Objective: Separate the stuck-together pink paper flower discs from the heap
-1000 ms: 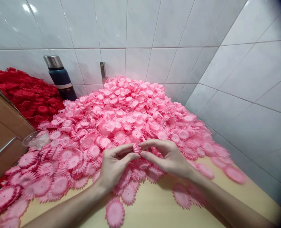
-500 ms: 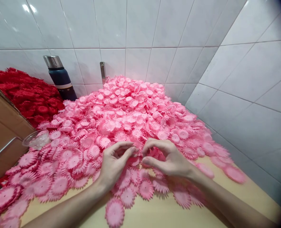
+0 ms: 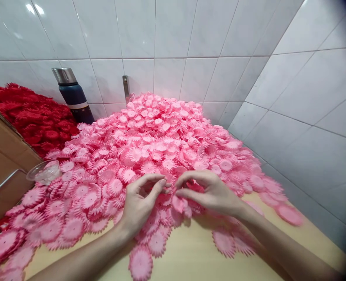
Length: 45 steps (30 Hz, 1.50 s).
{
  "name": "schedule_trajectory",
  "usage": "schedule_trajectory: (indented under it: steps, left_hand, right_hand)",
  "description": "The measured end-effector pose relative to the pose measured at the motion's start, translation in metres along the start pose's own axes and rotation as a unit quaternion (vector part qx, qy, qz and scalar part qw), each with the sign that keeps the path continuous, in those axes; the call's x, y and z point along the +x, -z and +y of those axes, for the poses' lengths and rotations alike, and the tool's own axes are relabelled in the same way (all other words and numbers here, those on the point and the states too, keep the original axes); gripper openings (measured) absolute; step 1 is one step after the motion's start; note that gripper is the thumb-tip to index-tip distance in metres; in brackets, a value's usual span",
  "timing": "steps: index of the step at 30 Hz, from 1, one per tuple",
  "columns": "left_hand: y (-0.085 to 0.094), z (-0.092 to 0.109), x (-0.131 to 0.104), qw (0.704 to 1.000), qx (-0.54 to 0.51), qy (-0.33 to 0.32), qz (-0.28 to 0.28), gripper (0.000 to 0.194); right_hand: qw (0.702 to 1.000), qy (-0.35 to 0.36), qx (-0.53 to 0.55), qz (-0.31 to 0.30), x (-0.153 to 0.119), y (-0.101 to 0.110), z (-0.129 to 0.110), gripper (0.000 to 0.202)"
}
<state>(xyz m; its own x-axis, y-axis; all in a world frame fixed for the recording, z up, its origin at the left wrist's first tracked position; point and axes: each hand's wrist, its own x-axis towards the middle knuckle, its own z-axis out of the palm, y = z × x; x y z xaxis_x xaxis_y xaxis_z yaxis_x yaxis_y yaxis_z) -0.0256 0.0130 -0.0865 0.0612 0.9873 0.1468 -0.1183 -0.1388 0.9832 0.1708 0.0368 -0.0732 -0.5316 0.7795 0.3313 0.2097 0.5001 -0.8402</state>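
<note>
Both my left hand [image 3: 140, 203] and right hand [image 3: 212, 194] curl loosely, and I can't tell whether either grips anything, the nearest pink flower [image 3: 179, 204] being blurred.

Counted two bare hands: one left hand [image 3: 141, 200], one right hand [image 3: 212, 194]. Tallied two heaps: one pink heap [image 3: 161, 144], one red heap [image 3: 35, 121]. Could not number the toothed pink pieces [image 3: 74, 228]; ran to many dozens at least, overlapping. Noted one bottle [image 3: 75, 95], one clear plastic container [image 3: 45, 171], one cardboard box [image 3: 7, 156], one thin metal rod [image 3: 3, 185], one metal bracket [image 3: 126, 88], one tabletop [image 3: 187, 255]. Made out two tiled walls [image 3: 170, 35].
</note>
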Motion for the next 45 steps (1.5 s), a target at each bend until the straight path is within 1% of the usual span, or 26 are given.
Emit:
schedule_trajectory:
  steps: [2, 3, 5, 7, 9, 11, 14, 17, 23, 32, 37, 39, 42, 45]
  left_hand:
    - [0.000, 0.001, -0.001, 1.000, -0.010, 0.010, -0.016, 0.017]
    - [0.000, 0.001, -0.001, 0.999, -0.017, 0.017, -0.026, 0.019]
    - [-0.001, 0.002, -0.002, 0.998, -0.033, 0.031, -0.051, 0.025]
    - [-0.003, 0.002, -0.003, 0.995, -0.046, 0.040, -0.073, 0.031]
    - [-0.003, 0.003, -0.003, 0.994, -0.050, 0.041, -0.083, 0.034]
    - [-0.003, 0.003, -0.003, 0.996, -0.031, 0.032, -0.078, 0.034]
    - [-0.001, 0.003, -0.003, 0.998, 0.011, 0.019, -0.058, 0.028]
    - [0.000, 0.003, -0.003, 0.999, 0.020, 0.015, -0.036, 0.024]
    - [0.000, 0.002, -0.001, 0.999, 0.017, 0.025, -0.014, 0.025]
    - [0.001, 0.002, -0.001, 0.999, 0.008, 0.034, -0.015, 0.023]
    - [0.001, 0.004, 0.002, 0.999, -0.007, 0.035, 0.003, 0.018]
    - [0.001, 0.004, 0.003, 0.999, -0.011, 0.040, 0.002, 0.017]
    - [0.001, 0.003, 0.003, 0.998, -0.025, 0.051, -0.002, 0.022]
    - [0.001, 0.003, 0.002, 0.997, -0.052, 0.058, -0.019, 0.024]
  right_hand:
    - [0.997, -0.010, 0.017, 0.078, 0.001, 0.001, 0.001, 0.010]
    - [0.994, -0.010, 0.024, 0.102, 0.002, 0.001, 0.001, 0.010]
    - [0.992, 0.002, 0.033, 0.119, 0.002, -0.002, 0.002, 0.008]
    - [0.992, 0.021, 0.034, 0.120, 0.003, -0.006, 0.002, 0.009]
    - [0.992, 0.031, 0.040, 0.115, 0.003, -0.010, 0.001, 0.011]
    - [0.991, 0.019, 0.062, 0.113, 0.002, -0.012, 0.000, 0.011]
    - [0.988, -0.018, 0.110, 0.109, 0.002, -0.012, 0.000, 0.015]
    - [0.985, -0.037, 0.131, 0.110, 0.001, -0.012, 0.000, 0.017]
    - [0.988, -0.020, 0.108, 0.109, 0.002, -0.011, 0.001, 0.016]
    - [0.991, -0.008, 0.080, 0.108, 0.001, -0.010, 0.003, 0.016]
    - [0.991, 0.002, 0.081, 0.106, 0.001, -0.010, 0.004, 0.016]
    - [0.992, 0.005, 0.077, 0.103, 0.002, -0.010, 0.004, 0.015]
    - [0.993, 0.002, 0.069, 0.099, 0.001, -0.010, 0.004, 0.014]
    - [0.992, -0.008, 0.075, 0.100, 0.000, -0.010, 0.004, 0.014]
